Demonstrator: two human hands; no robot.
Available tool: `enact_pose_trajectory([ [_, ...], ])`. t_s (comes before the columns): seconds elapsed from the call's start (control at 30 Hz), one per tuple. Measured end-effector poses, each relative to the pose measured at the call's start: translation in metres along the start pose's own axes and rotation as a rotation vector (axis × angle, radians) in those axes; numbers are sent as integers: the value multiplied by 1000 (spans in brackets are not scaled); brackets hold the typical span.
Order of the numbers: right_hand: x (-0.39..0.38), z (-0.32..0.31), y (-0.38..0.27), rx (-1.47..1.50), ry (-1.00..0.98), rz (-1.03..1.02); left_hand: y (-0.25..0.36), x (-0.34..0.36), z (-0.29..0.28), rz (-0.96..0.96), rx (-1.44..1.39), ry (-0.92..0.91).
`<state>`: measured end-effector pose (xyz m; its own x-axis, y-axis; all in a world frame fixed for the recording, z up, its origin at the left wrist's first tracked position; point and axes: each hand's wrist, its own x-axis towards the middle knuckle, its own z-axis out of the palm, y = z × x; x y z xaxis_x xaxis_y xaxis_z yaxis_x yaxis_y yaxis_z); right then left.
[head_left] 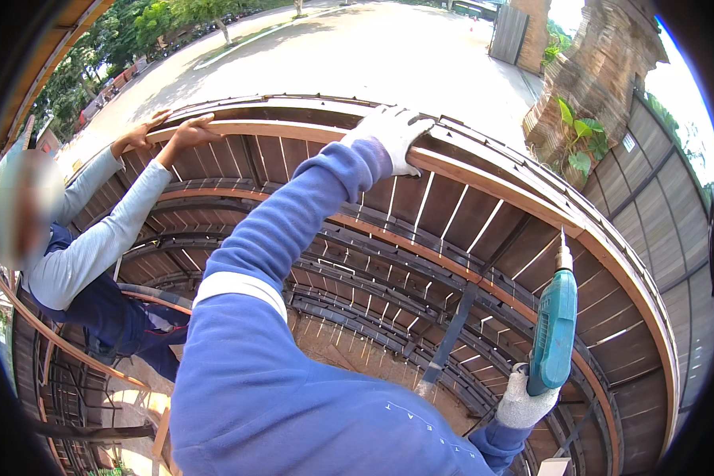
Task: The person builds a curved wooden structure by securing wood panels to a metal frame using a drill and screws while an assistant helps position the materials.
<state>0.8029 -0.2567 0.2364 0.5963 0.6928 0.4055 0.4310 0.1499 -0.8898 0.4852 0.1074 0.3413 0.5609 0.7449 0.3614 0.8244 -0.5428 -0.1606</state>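
Observation:
My gloved left hand (390,136) grips the curved wooden top rail (504,188) along the upper rim of the dark slatted structure, its fingers bent over the edge. My right hand (523,403), also gloved, is closed round a teal cordless drill (553,329), which is held upright with its bit pointing up, a little below the rail's right part. The bit appears close to the rail, but I cannot tell whether it touches.
A co-worker (95,254) at the left has both bare hands on the rail. Curved ribs (373,250) run below. Beyond the rim lie a paved yard (309,55), a stone pillar (567,79) and a dark panel fence (650,206).

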Motion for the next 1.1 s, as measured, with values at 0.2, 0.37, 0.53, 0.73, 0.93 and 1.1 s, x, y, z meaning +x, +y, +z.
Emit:
enact_pose_trajectory([
  [0.2,-1,3,-5,11,22,4,-45,-14,3,-58,43,4],
  [0.37,-4,7,2,31,64,-3,-38,-12,-1,-62,34,-2],
  [0.53,-1,7,-4,-30,21,-24,-47,-14,10,-24,58,71],
  [0.73,-2,8,-4,-51,23,-25,-56,-12,24,21,38,155],
  [0.93,-1,8,-5,-96,10,-58,-57,-11,26,47,42,207],
  [1.1,-2,9,-5,-48,33,-8,-61,-8,29,71,27,255],
])
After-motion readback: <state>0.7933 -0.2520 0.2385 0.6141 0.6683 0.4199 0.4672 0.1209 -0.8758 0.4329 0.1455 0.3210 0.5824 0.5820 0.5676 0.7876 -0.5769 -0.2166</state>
